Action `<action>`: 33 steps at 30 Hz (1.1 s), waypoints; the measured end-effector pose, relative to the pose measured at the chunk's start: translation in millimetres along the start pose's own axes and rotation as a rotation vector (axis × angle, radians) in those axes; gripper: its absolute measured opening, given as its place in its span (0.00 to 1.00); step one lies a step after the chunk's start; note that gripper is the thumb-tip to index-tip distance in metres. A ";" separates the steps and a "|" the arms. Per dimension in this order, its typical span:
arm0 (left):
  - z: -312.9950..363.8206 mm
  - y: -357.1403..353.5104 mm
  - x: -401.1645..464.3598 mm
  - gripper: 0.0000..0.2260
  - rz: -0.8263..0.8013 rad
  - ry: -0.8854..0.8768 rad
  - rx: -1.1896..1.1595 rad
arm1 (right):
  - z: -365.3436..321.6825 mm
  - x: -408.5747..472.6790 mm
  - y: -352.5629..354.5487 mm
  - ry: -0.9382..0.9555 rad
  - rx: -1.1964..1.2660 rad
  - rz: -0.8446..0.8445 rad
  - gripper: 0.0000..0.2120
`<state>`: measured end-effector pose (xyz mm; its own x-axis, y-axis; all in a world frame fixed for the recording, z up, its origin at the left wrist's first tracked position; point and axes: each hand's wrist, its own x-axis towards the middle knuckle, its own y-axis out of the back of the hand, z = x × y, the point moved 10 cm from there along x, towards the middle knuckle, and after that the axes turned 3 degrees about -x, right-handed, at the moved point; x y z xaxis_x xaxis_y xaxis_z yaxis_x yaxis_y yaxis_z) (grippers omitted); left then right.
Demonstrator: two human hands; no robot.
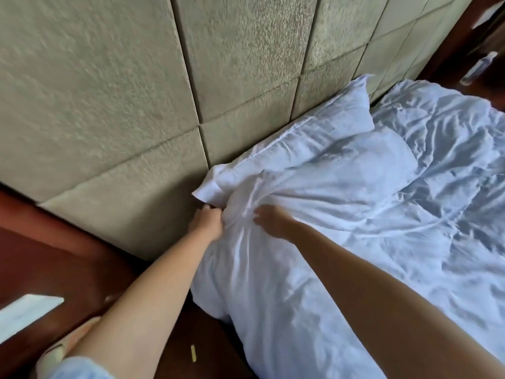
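A plump white cotton pillow (328, 170) with a flat stitched flange along its border lies at the head edge of the bed, its long side pressed against the headboard (136, 91). The headboard is made of large padded rectangular panels in a beige-green, nubby, velvety fabric, divided by deep dark seams. The pillowcase is smooth but heavily creased, and sharp folds fan out from a bunched knot of cloth at its near end, by the bed's left head corner. One flanged corner sticks out limp and flat just above that knot, touching the headboard.

The left hand (209, 218) has its fingers curled tight into the cloth under that flanged corner, at the bed's left edge, with the knuckles close to the headboard. The right hand (270, 221) lies on top of the pillow just beside it. Its fingers are bent down into the gathered fabric and hold a fold of it, though blur hides the fingertips. Both forearms are bare, and a pale blue sleeve (79, 369) shows at the left elbow.

A rumpled white quilted duvet (451, 160) with soft, puffy wrinkles covers the rest of the bed up to its head edge, touching the pillow's far side. Glossy reddish-brown wood (54, 255) runs along the bed's left side. On it lie a flat white rectangular object (24, 310) and a small pale yellow strip (193, 353). A clear plastic bottle (478, 68) lies beyond the far head corner.
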<state>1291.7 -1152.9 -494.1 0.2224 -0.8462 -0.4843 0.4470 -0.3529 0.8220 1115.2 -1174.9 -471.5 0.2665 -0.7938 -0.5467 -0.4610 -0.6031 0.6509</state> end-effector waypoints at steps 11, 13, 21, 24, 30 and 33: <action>19.2 -42.4 -27.0 0.30 -0.192 -0.174 -0.085 | 8.4 -11.0 11.2 0.068 0.040 0.324 0.26; 33.9 -35.9 -26.3 0.34 -0.174 -0.199 -0.083 | 9.1 -15.1 21.8 0.062 0.052 0.350 0.31; 88.1 -12.6 -28.3 0.32 -0.122 -0.257 0.024 | 22.2 -37.1 43.2 0.044 0.066 0.251 0.34; 109.8 -5.9 -41.3 0.31 -0.126 -0.300 0.076 | 27.2 -55.1 60.0 0.062 0.034 0.262 0.33; 164.1 10.9 -85.7 0.27 -0.078 -0.378 0.152 | 49.3 -104.0 97.4 0.065 -0.033 0.287 0.30; 191.1 16.2 -114.5 0.25 -0.038 -0.399 0.184 | 64.7 -134.4 112.4 0.069 -0.065 0.314 0.28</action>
<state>1107.9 -1138.0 -368.1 -0.1589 -0.9065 -0.3911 0.2784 -0.4212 0.8632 972.7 -1131.0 -358.9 0.1778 -0.9438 -0.2787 -0.4750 -0.3304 0.8156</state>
